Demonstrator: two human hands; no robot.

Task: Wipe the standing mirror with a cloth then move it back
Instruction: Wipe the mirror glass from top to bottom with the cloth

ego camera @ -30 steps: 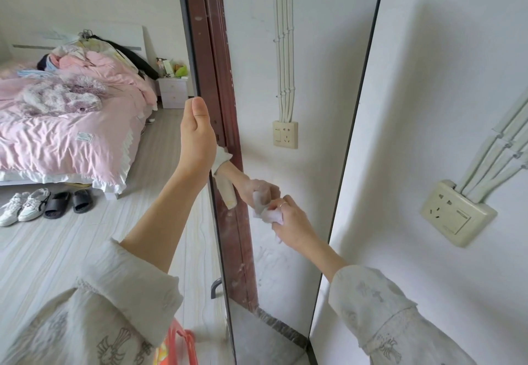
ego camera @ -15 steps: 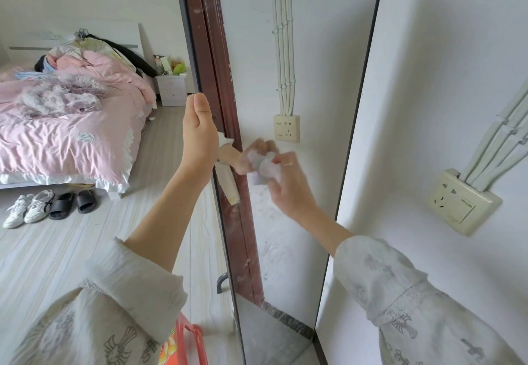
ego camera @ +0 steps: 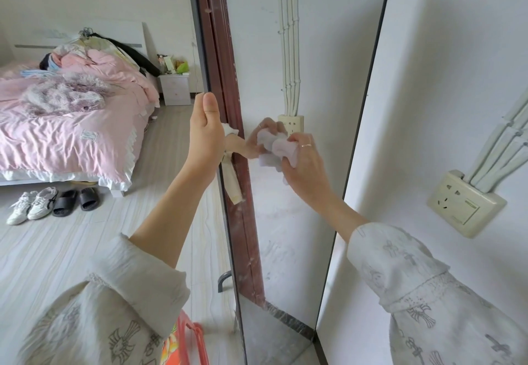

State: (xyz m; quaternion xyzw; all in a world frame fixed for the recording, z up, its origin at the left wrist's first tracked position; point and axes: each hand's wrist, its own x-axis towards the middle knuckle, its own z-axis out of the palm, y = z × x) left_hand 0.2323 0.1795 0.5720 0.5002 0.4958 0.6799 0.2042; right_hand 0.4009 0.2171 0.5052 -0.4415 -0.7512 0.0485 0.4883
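A tall standing mirror with a thin dark frame stands upright beside the white wall, reflecting a brown door frame, wall cables and a socket. My left hand grips the mirror's left edge at mid height, thumb pointing up. My right hand presses a crumpled pale lilac cloth against the glass, just right of the left hand. The reflection of that hand and cloth meets it on the glass. Smears show on the lower part of the glass.
A wall socket with white cable ducts sits on the wall to the right. A bed with pink bedding stands at the left, shoes on the floor beside it, a white nightstand behind. A red stool stands near my feet.
My right hand has carried the cloth up the glass from lower down to level with my left hand. The left hand has kept its grip on the mirror's edge.
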